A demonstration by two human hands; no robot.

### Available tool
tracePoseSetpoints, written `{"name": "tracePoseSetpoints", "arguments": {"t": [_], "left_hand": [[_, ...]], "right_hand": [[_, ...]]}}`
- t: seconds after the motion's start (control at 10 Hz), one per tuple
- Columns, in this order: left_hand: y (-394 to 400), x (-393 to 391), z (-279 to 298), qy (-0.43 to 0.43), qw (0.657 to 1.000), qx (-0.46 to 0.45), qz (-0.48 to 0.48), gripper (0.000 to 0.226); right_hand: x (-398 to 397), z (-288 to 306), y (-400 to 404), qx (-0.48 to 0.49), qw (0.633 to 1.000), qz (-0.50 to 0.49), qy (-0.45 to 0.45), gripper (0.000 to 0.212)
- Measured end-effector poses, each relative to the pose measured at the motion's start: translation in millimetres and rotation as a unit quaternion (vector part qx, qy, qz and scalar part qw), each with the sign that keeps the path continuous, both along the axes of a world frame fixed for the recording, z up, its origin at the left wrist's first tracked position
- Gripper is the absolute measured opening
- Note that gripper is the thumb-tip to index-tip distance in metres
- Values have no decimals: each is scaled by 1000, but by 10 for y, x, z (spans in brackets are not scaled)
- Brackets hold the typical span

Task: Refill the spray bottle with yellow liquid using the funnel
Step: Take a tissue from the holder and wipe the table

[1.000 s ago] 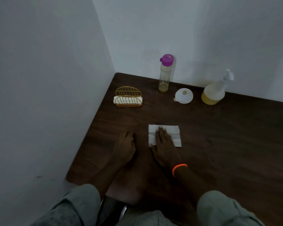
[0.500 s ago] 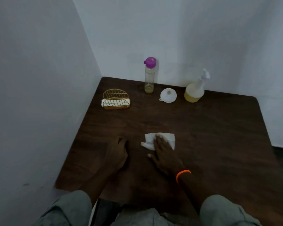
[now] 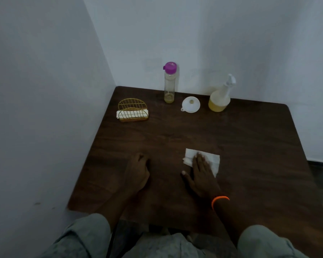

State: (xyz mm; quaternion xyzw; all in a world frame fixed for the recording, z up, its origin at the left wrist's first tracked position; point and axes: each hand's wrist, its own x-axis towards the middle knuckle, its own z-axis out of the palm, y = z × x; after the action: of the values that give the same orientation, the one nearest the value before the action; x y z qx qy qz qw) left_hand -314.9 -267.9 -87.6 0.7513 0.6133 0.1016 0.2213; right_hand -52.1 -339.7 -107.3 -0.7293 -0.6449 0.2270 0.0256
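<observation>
Pressing flat on the tissue, the right hand has its fingers straight and close together, with the thumb out at 9 o'clock on bare wood. An orange band rings that wrist. The left hand rests on the table at 9 o'clock from the tissue, a little apart, its fingers curled under and holding nothing.

Wide bare wood lies between the hands and the far edge. Along that edge, by the wall, the spray bottle stands at 1 o'clock with yellow liquid low inside. The funnel sits just beside it, mouth up. The purple-capped bottle stands at 12 o'clock, nearly empty. The gold rack sits near the left edge at 10 o'clock. Open wood stretches to the right edge at 3 o'clock.
</observation>
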Motion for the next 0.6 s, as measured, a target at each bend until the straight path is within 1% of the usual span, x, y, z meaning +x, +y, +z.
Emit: {"name": "tracePoseSetpoints", "arguments": {"t": [0.1,0.2,0.3,0.4,0.5,0.6], "left_hand": [[-68,-132,46,4,1000,-19,13,38],[-145,-239,57,13,999,25,-20,42],[-206,-256,265,47,999,-26,-12,33],[-188,-269,159,43,999,-25,-11,38],[-215,-236,134,20,999,-25,-28,37],[-213,-163,-26,17,994,-59,-89,50]], "right_hand": [[-441,-34,69,-8,998,58,18,90],[-940,-54,-4,-7,985,169,26,89],[-1283,-108,-191,22,969,245,8,86],[-1277,-158,-281,25,957,289,10,85],[-1072,-178,-319,48,959,277,-17,84],[-700,-113,-333,43,978,201,-35,85]]}}
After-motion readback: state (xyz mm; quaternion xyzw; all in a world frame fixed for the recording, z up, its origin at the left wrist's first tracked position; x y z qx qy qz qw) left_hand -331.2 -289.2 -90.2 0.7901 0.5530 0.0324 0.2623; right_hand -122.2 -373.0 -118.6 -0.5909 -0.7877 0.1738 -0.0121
